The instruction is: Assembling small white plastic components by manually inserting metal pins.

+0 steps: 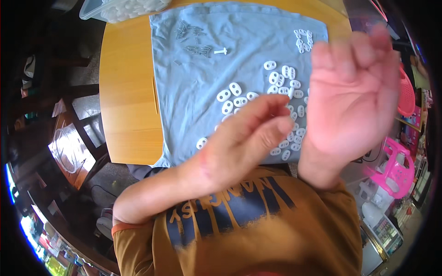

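Observation:
My left hand (251, 140) reaches over the cloth with its fingers curled and thumb close to the fingertips. At those fingertips shows a small white plastic piece (291, 93); whether it is gripped or lies behind them is hard to tell. My right hand (354, 96) is raised close to the camera, palm showing, fingers partly bent, blurred and apart, with nothing visible in it. Many white oval plastic pieces with two holes (223, 95) lie scattered under and around my left hand. Some are hidden by my hands.
A light blue cloth (193, 92) covers much of the wooden table (126, 92). Small metal parts (198, 50) lie in piles near a white T-shaped piece (221, 51). Smaller white pieces (303, 40) sit far right. A clear tub (92, 11) stands far left; a pink plastic chair (398, 170) is at right.

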### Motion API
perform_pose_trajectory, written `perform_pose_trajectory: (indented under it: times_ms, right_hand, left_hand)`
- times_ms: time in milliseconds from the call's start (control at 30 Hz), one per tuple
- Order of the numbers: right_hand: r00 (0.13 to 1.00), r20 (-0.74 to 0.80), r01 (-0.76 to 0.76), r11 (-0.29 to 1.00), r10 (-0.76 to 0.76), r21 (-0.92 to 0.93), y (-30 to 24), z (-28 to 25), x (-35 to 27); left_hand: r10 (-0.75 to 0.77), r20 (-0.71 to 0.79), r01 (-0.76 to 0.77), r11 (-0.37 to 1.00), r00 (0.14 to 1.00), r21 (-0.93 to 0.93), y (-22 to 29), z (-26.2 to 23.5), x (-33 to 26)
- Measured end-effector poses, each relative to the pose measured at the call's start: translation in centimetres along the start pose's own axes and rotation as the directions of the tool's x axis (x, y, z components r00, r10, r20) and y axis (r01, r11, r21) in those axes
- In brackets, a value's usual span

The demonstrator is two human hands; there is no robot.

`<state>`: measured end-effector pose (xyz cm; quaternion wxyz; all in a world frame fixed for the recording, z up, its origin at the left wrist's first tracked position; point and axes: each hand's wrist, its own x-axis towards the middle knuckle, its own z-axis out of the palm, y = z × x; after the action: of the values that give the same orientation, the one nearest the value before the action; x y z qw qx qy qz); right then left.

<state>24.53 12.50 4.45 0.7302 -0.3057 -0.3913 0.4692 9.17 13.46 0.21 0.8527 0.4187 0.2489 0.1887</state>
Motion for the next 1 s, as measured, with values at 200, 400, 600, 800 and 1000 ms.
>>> perform_pose_trajectory:
  times_ms: [200,400,600,800,1000]
  right_hand:
    - [0.994,0.063,0.089,0.996,-0.089,0.004,0.3,-0.5,1.1]
    - [0.994,0.01,0.098,0.897,-0.104,-0.432,0.4,-1.0,1.2]
    - [0.993,-0.107,-0.053,0.623,-0.05,-0.781,1.0,-2.5,0.1]
    - [0.993,-0.037,0.005,0.363,-0.109,-0.932,1.9,-6.2,0.4]
    - [0.989,-0.147,-0.137,0.238,-0.022,-0.962,1.0,-10.7,0.2]
  left_hand:
    - [0.144,0.217,-0.103,0.976,0.965,-0.19,-1.6,2.3,0.4]
    - [-0.089,0.252,0.047,0.984,0.964,0.169,0.1,-0.5,-2.8]
    - [0.199,-0.243,-0.07,0.887,0.949,0.456,-0.7,-5.2,-6.3]
    - [0.25,-0.526,0.001,0.903,0.813,0.431,0.0,-6.8,-7.4]
    - [0.316,-0.308,-0.056,0.774,0.897,0.631,1.8,-5.3,-3.1]
